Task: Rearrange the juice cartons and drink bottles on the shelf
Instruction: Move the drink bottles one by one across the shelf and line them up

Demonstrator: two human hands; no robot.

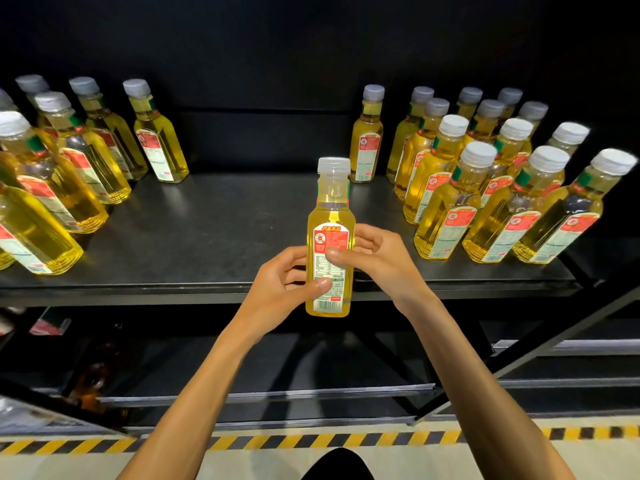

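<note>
I hold one yellow drink bottle (330, 216) upright in front of the black shelf (207, 237), its white cap up and its red and white label facing me. My left hand (280, 285) wraps its lower left side, thumb across the label. My right hand (377, 258) grips the right side, thumb on the label's middle. The bottle's base hangs just past the shelf's front edge. Several identical bottles (79, 157) stand in a group at the left of the shelf. Several more bottles (485, 188) stand at the right.
A single bottle (367, 140) stands apart near the back, right of centre. The shelf's front edge (138, 292) runs across below the bottles. Lower shelves (263, 393) sit beneath, and a yellow and black striped line (311, 439) marks the floor.
</note>
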